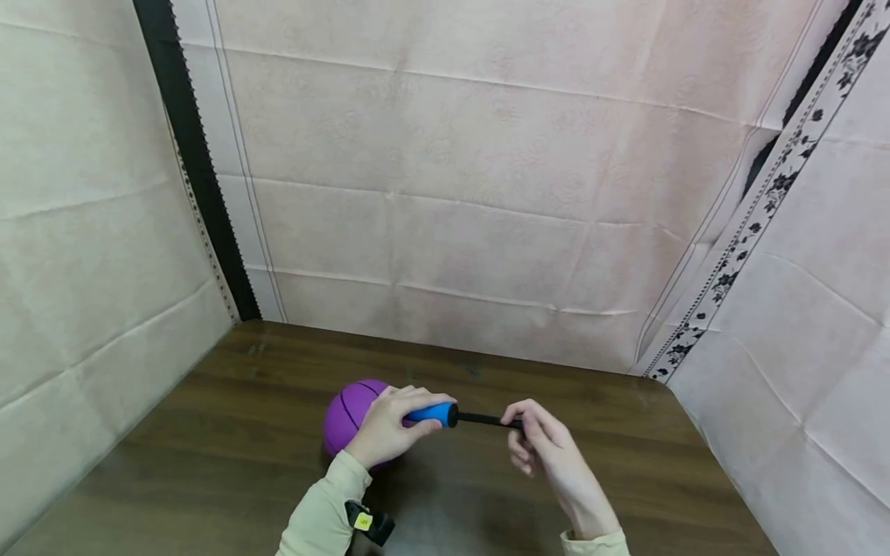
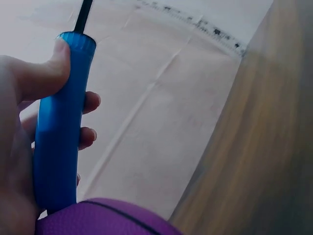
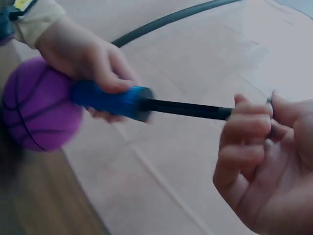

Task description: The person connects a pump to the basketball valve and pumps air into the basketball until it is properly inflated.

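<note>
A purple ball (image 1: 345, 417) with black lines, like a small basketball, sits on the table. Beside it, my left hand (image 1: 389, 425) grips the blue barrel of a hand pump (image 2: 61, 127), thumb near the barrel's ribbed collar. The barrel's far end meets the ball in the right wrist view, where the ball (image 3: 44, 107) shows whole. A black rod (image 3: 190, 108) sticks out of the barrel toward the right. My right hand (image 1: 545, 452) pinches the black handle at the rod's outer end between thumb and fingers; most of that handle is hidden by the fingers.
The brown wooden table (image 1: 208, 463) spreads around the hands. Pale cloth walls (image 1: 452, 193) stand behind it and on both sides, with a black-flowered border (image 1: 737, 255) at the right corner. A black strap with a yellow-labelled device (image 1: 368, 523) is on the left wrist.
</note>
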{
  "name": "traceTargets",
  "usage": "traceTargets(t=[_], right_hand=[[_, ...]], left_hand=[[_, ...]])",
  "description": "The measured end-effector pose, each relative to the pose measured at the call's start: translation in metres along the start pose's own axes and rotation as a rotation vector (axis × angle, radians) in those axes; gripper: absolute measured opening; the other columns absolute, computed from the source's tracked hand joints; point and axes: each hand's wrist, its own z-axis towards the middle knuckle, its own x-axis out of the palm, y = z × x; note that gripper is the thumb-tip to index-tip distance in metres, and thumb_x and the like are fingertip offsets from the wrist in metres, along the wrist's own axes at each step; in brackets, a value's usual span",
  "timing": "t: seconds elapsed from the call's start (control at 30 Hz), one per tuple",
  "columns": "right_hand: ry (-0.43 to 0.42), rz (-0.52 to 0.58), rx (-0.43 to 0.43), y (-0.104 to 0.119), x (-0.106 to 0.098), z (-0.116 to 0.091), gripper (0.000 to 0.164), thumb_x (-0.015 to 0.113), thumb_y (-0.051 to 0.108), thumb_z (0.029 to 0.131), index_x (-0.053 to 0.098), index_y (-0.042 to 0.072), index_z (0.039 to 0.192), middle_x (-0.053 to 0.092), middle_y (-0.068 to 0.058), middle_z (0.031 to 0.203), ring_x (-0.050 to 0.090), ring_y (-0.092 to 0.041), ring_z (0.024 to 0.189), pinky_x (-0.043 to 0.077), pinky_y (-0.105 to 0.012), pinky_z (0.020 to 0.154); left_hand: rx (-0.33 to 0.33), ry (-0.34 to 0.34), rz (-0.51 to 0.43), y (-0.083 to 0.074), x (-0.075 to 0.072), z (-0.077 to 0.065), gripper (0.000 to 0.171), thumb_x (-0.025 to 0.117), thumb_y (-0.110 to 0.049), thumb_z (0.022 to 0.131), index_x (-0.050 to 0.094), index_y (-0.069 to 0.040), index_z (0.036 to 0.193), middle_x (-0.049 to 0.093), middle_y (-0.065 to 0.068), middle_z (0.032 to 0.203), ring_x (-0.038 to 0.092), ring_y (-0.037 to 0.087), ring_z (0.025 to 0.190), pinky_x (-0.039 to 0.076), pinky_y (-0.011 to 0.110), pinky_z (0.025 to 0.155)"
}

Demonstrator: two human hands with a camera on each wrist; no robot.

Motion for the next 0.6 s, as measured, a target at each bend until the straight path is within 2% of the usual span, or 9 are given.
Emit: traceTargets(t=[0.13, 0.2, 0.4, 0.47, 0.6], right_hand=[[0.022, -0.004, 0.062, -0.014, 0.013, 0.01, 0.034, 0.026, 0.021, 0.108, 0.042, -0.009, 0.111, 0.043, 0.003, 0.068, 0.044, -0.004, 0.053, 0.029, -0.027, 0.041], [0.003, -0.016, 0.099, -0.02, 0.019, 0.014, 0.037, 0.027, 0.024, 0.108, 0.041, -0.011, 0.11, 0.043, 0.003, 0.068, 0.045, -0.004, 0.053, 0.029, -0.028, 0.042], [-0.09, 0.0, 0.188, -0.024, 0.028, 0.016, 0.039, 0.036, 0.029, 0.106, 0.046, -0.009, 0.107, 0.038, 0.003, 0.065, 0.039, -0.004, 0.052, 0.032, -0.023, 0.048], [-0.105, 0.005, 0.188, -0.019, 0.026, 0.015, 0.039, 0.037, 0.03, 0.106, 0.048, -0.008, 0.106, 0.037, 0.004, 0.065, 0.037, -0.004, 0.053, 0.033, -0.02, 0.051], [-0.119, 0.029, 0.107, -0.006, 0.016, 0.007, 0.035, 0.033, 0.029, 0.107, 0.052, -0.001, 0.103, 0.037, 0.005, 0.066, 0.037, -0.005, 0.054, 0.027, -0.027, 0.047]], left_hand=[[0.02, 0.018, 0.002, -0.006, 0.012, 0.002, 0.034, 0.069, -0.032, 0.089, 0.064, -0.035, 0.122, 0.07, -0.011, 0.105, 0.062, 0.006, 0.093, 0.042, 0.031, 0.083], [0.025, 0.026, 0.005, -0.009, 0.016, 0.002, 0.034, 0.069, -0.032, 0.089, 0.064, -0.034, 0.123, 0.07, -0.012, 0.106, 0.062, 0.006, 0.094, 0.042, 0.031, 0.085], [0.013, 0.037, -0.039, -0.009, 0.012, 0.001, 0.034, 0.07, -0.03, 0.088, 0.065, -0.033, 0.122, 0.07, -0.011, 0.106, 0.061, 0.006, 0.095, 0.041, 0.034, 0.087], [0.013, 0.047, -0.05, -0.007, 0.008, 0.001, 0.034, 0.068, -0.031, 0.089, 0.065, -0.032, 0.123, 0.07, -0.011, 0.106, 0.061, 0.006, 0.096, 0.041, 0.035, 0.087], [-0.009, 0.036, -0.046, -0.001, -0.001, 0.001, 0.034, 0.067, -0.033, 0.09, 0.064, -0.034, 0.125, 0.07, -0.012, 0.109, 0.061, 0.006, 0.099, 0.041, 0.038, 0.089]])
